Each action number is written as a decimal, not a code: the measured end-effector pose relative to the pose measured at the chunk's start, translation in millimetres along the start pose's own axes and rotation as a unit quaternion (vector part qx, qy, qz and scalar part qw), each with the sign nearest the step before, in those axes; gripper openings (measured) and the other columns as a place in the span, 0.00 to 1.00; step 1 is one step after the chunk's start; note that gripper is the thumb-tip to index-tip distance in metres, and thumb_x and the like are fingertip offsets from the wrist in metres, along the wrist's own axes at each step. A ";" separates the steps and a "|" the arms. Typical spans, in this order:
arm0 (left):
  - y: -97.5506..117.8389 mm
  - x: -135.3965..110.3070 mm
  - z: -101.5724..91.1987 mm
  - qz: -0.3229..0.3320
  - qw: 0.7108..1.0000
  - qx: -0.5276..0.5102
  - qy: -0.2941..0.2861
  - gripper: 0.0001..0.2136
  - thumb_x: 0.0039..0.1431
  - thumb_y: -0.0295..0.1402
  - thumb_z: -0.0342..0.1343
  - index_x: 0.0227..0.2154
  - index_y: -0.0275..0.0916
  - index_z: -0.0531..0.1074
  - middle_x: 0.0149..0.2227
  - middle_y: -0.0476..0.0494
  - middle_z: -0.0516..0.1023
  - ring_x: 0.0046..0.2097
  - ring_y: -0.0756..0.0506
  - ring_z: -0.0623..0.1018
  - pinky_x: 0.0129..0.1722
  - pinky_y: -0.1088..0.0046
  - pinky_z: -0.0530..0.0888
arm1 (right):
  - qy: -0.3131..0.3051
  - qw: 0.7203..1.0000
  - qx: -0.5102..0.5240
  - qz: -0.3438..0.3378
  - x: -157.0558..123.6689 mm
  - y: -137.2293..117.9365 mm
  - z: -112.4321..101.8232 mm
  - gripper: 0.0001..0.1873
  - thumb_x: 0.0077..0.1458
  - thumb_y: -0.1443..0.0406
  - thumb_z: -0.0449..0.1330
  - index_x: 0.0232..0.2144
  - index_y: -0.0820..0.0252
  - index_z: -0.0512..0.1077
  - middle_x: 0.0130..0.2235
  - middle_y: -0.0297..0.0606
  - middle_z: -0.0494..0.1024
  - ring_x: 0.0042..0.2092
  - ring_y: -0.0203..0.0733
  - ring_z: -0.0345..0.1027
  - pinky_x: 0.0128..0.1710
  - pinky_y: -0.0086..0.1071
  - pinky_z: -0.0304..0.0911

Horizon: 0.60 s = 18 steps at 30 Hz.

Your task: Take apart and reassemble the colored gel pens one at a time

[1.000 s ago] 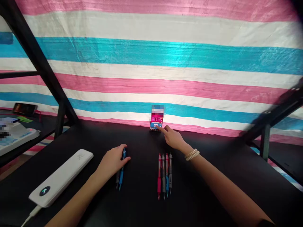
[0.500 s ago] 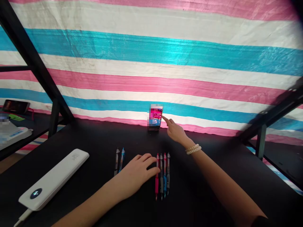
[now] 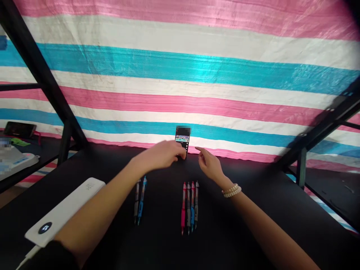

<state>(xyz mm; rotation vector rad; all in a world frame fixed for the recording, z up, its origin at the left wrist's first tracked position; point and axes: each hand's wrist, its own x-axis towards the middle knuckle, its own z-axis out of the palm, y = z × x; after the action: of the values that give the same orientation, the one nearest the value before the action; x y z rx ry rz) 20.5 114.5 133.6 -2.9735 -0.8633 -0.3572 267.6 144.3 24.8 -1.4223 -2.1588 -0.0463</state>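
A phone (image 3: 183, 139) stands upright against the striped tarp at the back of the black table (image 3: 253, 210), its screen lit. My left hand (image 3: 164, 154) reaches to the phone's lower left, its fingers curled at the bottom edge; whether it grips the phone is unclear. My right hand (image 3: 208, 164) hovers just right of the phone with fingers loosely apart and nothing in them; a bead bracelet is on that wrist. Two pens (image 3: 140, 199) lie side by side left of centre. A row of several pens (image 3: 189, 205), red, grey and blue, lies right of them.
A white power bank (image 3: 66, 210) with a cable lies at the table's left front. Black frame bars slant up on both sides. On a side table at far left are a dark device (image 3: 19, 129) and a white object (image 3: 17, 161).
My left hand left the row of pens and reached forward to the phone. My right hand drew its pointing finger back from the screen. The screen picture changed.
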 end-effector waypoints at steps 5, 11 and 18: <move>11.3 9.2 -2.2 0.119 0.992 0.019 -0.037 0.14 0.57 0.18 0.61 0.41 0.44 0.77 0.40 0.51 0.83 0.42 0.46 0.79 0.40 0.72 0.70 | 0.024 1.000 0.004 0.006 -11.1 -8.8 -5.4 0.23 0.61 0.72 0.48 0.58 0.62 0.66 0.40 0.42 0.79 0.34 0.43 0.73 0.34 0.31 0.63; 52.7 -33.8 77.5 0.227 0.971 0.062 -0.028 0.04 0.64 0.26 0.60 0.39 0.40 0.74 0.39 0.48 0.82 0.46 0.45 0.77 0.45 0.68 0.69 | -0.049 0.998 -0.023 -0.021 -14.5 -6.1 -5.6 0.27 0.61 0.72 0.51 0.62 0.56 0.64 0.45 0.40 0.78 0.39 0.42 0.73 0.37 0.29 0.63; 51.6 -51.9 98.3 0.217 0.972 0.085 0.011 0.07 0.67 0.23 0.54 0.32 0.37 0.73 0.32 0.46 0.76 0.40 0.44 0.75 0.45 0.66 0.70 | -0.131 0.989 -0.069 -0.002 22.3 1.5 17.4 0.36 0.60 0.73 0.50 0.68 0.53 0.55 0.50 0.45 0.73 0.44 0.47 0.73 0.37 0.31 0.63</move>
<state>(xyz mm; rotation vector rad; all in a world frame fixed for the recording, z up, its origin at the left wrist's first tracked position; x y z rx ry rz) 26.0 52.1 28.2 -2.8773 -0.2115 -0.2788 255.0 169.1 19.8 -1.5772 -2.4127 -0.0104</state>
